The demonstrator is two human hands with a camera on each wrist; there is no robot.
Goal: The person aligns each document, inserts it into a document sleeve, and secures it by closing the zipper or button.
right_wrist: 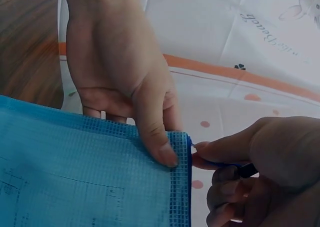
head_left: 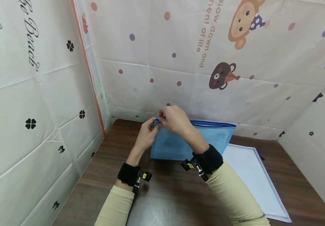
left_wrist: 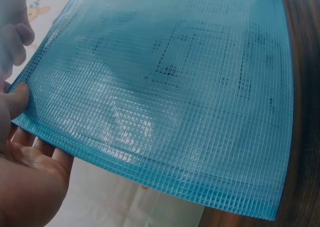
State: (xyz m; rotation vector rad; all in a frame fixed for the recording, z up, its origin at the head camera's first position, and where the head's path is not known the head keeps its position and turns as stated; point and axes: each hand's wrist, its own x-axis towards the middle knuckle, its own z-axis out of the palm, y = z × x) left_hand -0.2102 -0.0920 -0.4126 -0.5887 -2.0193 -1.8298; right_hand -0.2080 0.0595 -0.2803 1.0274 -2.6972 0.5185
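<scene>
A blue mesh zipper pouch [head_left: 168,146] is held up over the far part of the table, its zipper edge [head_left: 213,124] on top. Printed lines show through the mesh in the left wrist view. My left hand [head_left: 146,135] grips the pouch's upper left corner, thumb [right_wrist: 162,149] on the near face and fingers behind. Right beside it, my right hand [head_left: 176,120] pinches the small zipper pull at the zipper's end. A blue strip with a dark end [right_wrist: 247,170] runs under the right hand's fingers in the right wrist view.
A white shallow tray or board [head_left: 250,172] with a raised rim lies on the brown wooden table [head_left: 162,191] at the right, partly behind my right forearm. A dark pen-like object [head_left: 261,156] sits by its far right edge. Printed cloth walls [head_left: 151,62] enclose the table.
</scene>
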